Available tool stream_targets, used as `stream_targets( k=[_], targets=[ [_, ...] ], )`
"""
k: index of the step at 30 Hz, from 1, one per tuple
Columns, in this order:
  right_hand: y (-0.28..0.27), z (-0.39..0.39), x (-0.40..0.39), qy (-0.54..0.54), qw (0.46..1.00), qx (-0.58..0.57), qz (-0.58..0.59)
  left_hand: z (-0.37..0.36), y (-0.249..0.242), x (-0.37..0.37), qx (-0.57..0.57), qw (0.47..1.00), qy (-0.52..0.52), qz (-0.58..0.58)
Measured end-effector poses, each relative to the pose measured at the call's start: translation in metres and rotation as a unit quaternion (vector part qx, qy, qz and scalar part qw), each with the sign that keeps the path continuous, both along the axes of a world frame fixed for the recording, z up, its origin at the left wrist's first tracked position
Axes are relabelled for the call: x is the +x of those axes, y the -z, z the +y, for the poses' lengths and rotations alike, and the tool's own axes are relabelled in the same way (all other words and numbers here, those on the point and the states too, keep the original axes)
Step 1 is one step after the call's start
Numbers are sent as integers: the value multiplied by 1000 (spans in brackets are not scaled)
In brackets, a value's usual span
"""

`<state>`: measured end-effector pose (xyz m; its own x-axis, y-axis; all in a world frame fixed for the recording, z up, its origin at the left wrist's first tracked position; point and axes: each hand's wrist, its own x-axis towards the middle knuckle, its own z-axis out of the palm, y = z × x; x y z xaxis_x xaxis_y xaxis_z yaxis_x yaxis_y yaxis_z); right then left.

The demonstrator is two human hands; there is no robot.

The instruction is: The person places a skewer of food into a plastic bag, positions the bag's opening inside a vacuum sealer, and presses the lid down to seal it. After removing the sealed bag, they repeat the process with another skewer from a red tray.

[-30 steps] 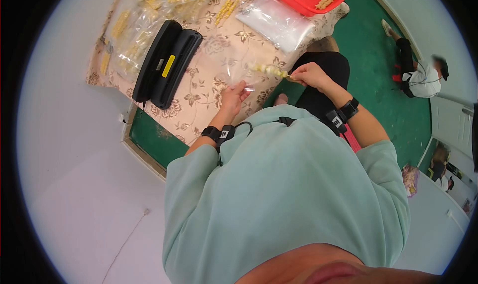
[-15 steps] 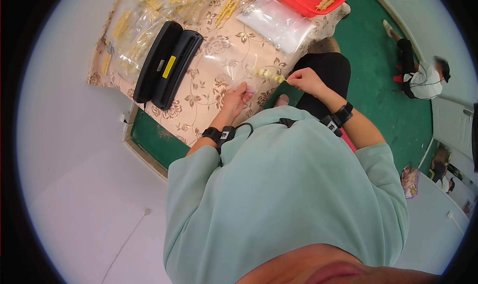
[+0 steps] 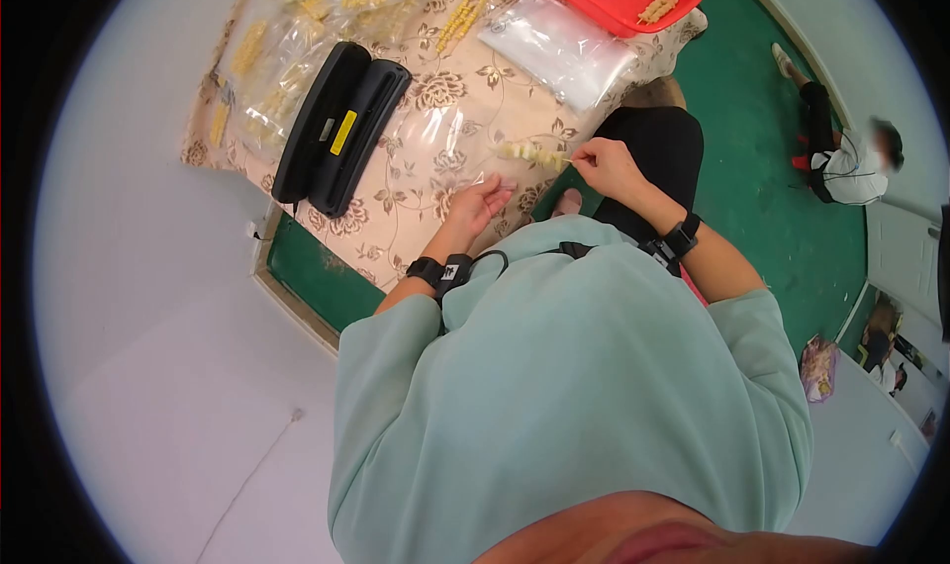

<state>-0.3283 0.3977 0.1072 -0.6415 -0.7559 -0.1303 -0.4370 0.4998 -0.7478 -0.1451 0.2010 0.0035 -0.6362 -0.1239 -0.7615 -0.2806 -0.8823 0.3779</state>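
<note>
My right hand (image 3: 606, 165) pinches the thin end of a skewer (image 3: 532, 152) threaded with pale, yellowish-green pieces. The skewer points left, its far end over a clear plastic bag (image 3: 435, 134) spread on the table; whether its tip is inside the bag I cannot make out. At the bag's near edge, my left hand (image 3: 479, 208) has its thumb and fingers closed on the plastic film. To the left lies a black bag sealer (image 3: 341, 134) with its lid raised and a yellow label inside.
The patterned tablecloth (image 3: 396, 223) carries filled clear bags (image 3: 287, 64), loose yellow skewers (image 3: 461, 24) and a stack of flat bags (image 3: 559, 49). A red tray (image 3: 618, 15) holds some skewers at the back right. Another person (image 3: 853, 166) is off to the right.
The skewer has shifted slightly left over the bag. My left hand has moved a little, its fingers straighter at the bag's edge. The whole view has shifted slightly.
</note>
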Motion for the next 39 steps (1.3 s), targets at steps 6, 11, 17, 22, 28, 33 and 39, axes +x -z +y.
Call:
stream_targets(
  k=[6,11,17,22,28,33,39],
  targets=[
    [18,-7,-2,28,999,-9,-17,6,-10,-1,-18,998,60,11],
    [31,-22,1,34,998,-9,-53,8,-18,-3,-27,993,110,35],
    [35,-37,-4,44,996,1,-80,12,-26,-9,1,988,144,61],
    [52,-43,-6,59,996,-22,-69,10,-29,-14,11,984,171,48],
    [57,-48,-5,84,987,-35,-133,9,-25,-16,0,984,175,21],
    [66,-55,-7,101,967,-45,-231,8,-34,-19,12,986,162,24],
    [66,-57,-6,116,841,-100,-519,5,-32,-25,-4,984,177,-6]
  ],
)
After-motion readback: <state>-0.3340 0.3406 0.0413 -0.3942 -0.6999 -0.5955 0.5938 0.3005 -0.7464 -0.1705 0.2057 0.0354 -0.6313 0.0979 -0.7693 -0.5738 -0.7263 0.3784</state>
